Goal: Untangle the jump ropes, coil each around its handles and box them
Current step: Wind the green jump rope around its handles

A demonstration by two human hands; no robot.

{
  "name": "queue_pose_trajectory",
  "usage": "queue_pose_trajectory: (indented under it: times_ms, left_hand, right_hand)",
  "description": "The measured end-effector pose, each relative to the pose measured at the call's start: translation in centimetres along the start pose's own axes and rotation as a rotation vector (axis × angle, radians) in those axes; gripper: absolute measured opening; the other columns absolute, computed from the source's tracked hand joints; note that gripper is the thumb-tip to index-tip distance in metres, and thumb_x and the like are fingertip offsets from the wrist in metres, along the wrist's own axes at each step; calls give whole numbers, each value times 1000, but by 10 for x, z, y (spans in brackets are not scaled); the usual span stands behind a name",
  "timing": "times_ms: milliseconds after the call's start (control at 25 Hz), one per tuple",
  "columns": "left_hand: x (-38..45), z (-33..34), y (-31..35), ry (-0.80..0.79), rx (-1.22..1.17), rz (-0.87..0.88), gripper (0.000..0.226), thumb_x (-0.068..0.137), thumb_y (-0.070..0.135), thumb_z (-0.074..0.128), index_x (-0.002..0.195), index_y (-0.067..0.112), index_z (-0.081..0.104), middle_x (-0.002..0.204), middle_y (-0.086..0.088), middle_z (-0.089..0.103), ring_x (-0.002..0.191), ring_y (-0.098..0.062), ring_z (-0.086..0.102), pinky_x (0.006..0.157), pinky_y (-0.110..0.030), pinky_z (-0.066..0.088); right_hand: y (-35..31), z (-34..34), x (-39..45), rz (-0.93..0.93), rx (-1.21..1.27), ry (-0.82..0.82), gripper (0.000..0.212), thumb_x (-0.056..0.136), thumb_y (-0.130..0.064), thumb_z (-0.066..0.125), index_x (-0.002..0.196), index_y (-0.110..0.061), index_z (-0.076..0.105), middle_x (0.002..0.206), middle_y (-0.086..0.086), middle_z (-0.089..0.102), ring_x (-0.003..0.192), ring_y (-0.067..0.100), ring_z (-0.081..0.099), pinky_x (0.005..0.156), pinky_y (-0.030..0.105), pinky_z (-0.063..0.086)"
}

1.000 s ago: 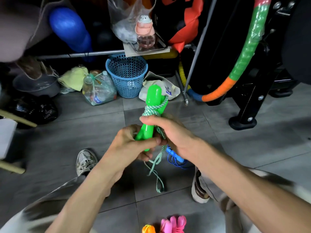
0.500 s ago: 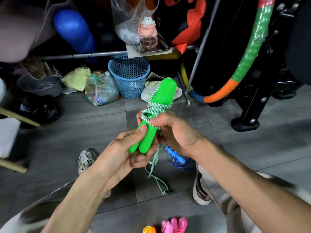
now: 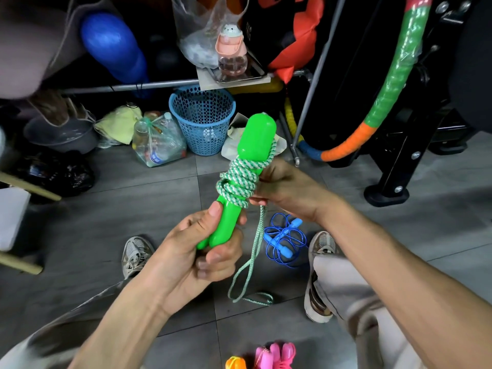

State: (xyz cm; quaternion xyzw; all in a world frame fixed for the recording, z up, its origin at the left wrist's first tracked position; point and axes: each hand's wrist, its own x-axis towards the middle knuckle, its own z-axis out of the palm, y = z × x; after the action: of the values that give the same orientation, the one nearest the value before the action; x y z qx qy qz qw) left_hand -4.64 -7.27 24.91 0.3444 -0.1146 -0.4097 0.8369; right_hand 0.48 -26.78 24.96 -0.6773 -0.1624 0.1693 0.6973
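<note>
Head view shows the left hand [image 3: 197, 251] wrapped round the lower ends of the paired green handles [image 3: 241, 179], thumb pressed along their side, likely so the two stay clamped together as one spool while cord goes round them. The handles tilt up and away from that hand, their rounded tops pointing toward the blue basket [image 3: 202, 119] on the floor beyond. The green-and-white rope [image 3: 237, 182] already sits in several turns around the handles' middle, just above the left hand. The right hand [image 3: 286, 190] is on the far side of those turns, fingers curled and pinching the rope right against the coil, which looks meant to keep the wraps taut. From that pinch the remaining rope hangs down beside the handles as a long loop whose end lies on the floor tiles. A blue jump rope [image 3: 286, 239] lies loose on the floor below the right hand, apparently awaiting its turn, and pink handles [image 3: 275, 355] and an orange one [image 3: 235, 363] sit nearer the person. No box is visible.
</note>
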Motion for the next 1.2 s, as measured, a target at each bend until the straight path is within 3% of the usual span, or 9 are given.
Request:
queue_pose_trajectory:
  times_ms: [80, 240, 360, 480, 600, 760, 920, 1040, 1200]
  left_hand:
    - [1, 1, 0, 46, 55, 27, 38, 79, 42, 74, 91, 7, 63, 50, 1, 38, 42, -6, 16, 38, -16, 16]
    - [-2, 5, -4, 114, 174, 109, 42, 78, 43, 74, 90, 5, 61, 52, -2, 37, 43, -7, 18, 40, -17, 15]
    - [-3, 4, -5, 128, 159, 130, 40, 81, 39, 72, 91, 3, 60, 54, -3, 37, 43, -7, 19, 40, -17, 16]
    - [-1, -4, 1, 181, 153, 101, 36, 75, 29, 74, 96, 2, 62, 57, -6, 38, 46, -9, 20, 41, -20, 16]
    - [4, -11, 3, 345, 249, 76, 25, 75, 20, 67, 93, 3, 65, 58, -8, 40, 47, -12, 20, 42, -21, 15]
    - [11, -26, 0, 637, 789, 90, 21, 89, 24, 65, 82, 6, 57, 59, -5, 49, 46, -13, 31, 42, -22, 24]
    - [11, -32, 0, 763, 1464, 166, 21, 94, 31, 55, 78, 18, 51, 59, 5, 52, 63, -24, 54, 56, -32, 31]
    - [17, -29, -2, 803, 1649, 178, 17, 95, 32, 53, 91, 16, 49, 77, -9, 62, 83, -39, 58, 62, -35, 30]
    - [20, -33, 1, 788, 1793, 165, 21, 93, 31, 55, 98, 10, 54, 86, -18, 68, 85, -43, 62, 66, -41, 44]
  right_hand:
    - [2, 4, 4, -32, -63, 50, 40, 90, -17, 60, 86, 22, 52, 67, 31, 47, 57, 29, 28, 55, 30, 21]
    - [7, 10, 11, -62, -99, 121, 23, 87, -14, 62, 72, 3, 61, 65, 11, 51, 62, 20, 36, 54, 42, 31]
    - [7, 11, 10, -43, -106, 121, 39, 93, 4, 53, 63, -18, 64, 58, -12, 54, 56, 0, 44, 55, 21, 37]
    - [15, 14, 10, 32, -194, 144, 24, 95, -3, 51, 73, 3, 58, 59, -13, 51, 56, -1, 41, 57, 12, 32]
    - [25, 22, 8, 76, -291, 137, 30, 93, -15, 48, 80, 11, 55, 65, -3, 50, 57, 0, 42, 55, 13, 33]
    - [27, 30, 5, 269, -241, 146, 23, 94, -4, 47, 74, -13, 52, 65, 2, 43, 52, 6, 32, 51, 27, 25]
    - [21, 35, -3, 465, -195, 158, 15, 91, -3, 47, 89, -6, 62, 59, -5, 40, 45, 4, 33, 44, 21, 27]
    - [9, 36, -6, 478, -459, 164, 12, 88, -14, 56, 95, -7, 63, 65, -1, 48, 53, 11, 43, 47, 24, 32]
    - [-1, 41, -19, 150, -1118, 114, 12, 82, -17, 53, 73, -16, 45, 72, 1, 50, 77, 26, 49, 63, 33, 30]
